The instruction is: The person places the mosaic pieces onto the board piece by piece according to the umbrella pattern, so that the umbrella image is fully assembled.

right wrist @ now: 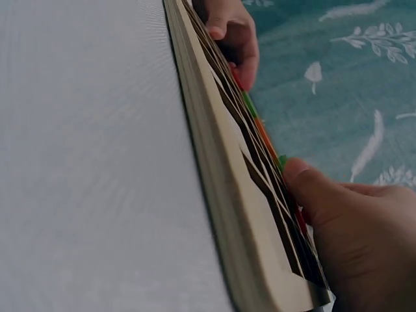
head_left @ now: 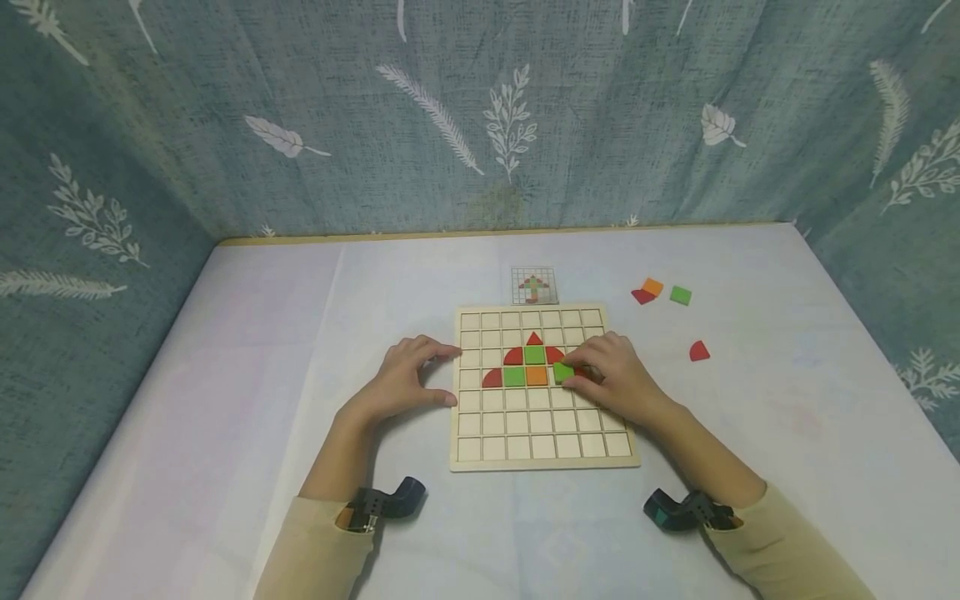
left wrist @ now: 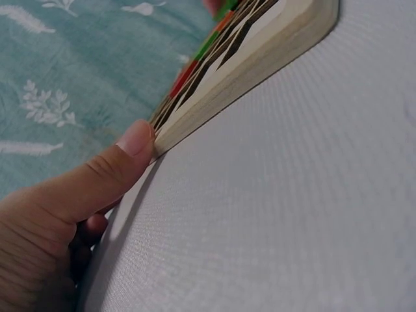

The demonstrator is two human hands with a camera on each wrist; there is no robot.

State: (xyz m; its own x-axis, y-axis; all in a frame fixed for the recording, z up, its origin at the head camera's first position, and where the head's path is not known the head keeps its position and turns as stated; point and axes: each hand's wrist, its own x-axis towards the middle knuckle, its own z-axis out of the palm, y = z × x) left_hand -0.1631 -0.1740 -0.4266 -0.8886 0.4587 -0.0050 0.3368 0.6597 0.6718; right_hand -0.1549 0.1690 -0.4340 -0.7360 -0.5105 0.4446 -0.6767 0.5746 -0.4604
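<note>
A wooden grid board (head_left: 495, 450) lies on the table. Thumb and fingertip of my left hand (head_left: 405, 379) touch its left edge. Between thumb and fingers, my right hand (head_left: 618, 379) pinches a green square tile (head_left: 562, 373), slightly askew over the grid just right of an orange square tile (head_left: 537, 377). Left of the orange tile are another green square tile (head_left: 514, 377) and a red quarter-circle tile (head_left: 492, 379). Above sits a third green tile (head_left: 535, 356) between red quarter-circles (head_left: 513, 357), topped by a red triangle (head_left: 534, 338). My right fingers partly hide red at the row's right end.
A small pattern card (head_left: 534, 285) lies behind the board. To the right are a loose orange tile (head_left: 652, 287) touching a red tile (head_left: 642, 297), a green tile (head_left: 681, 295) and a red quarter-circle (head_left: 699, 351). A leaf-patterned curtain (head_left: 450, 183) borders the table's back.
</note>
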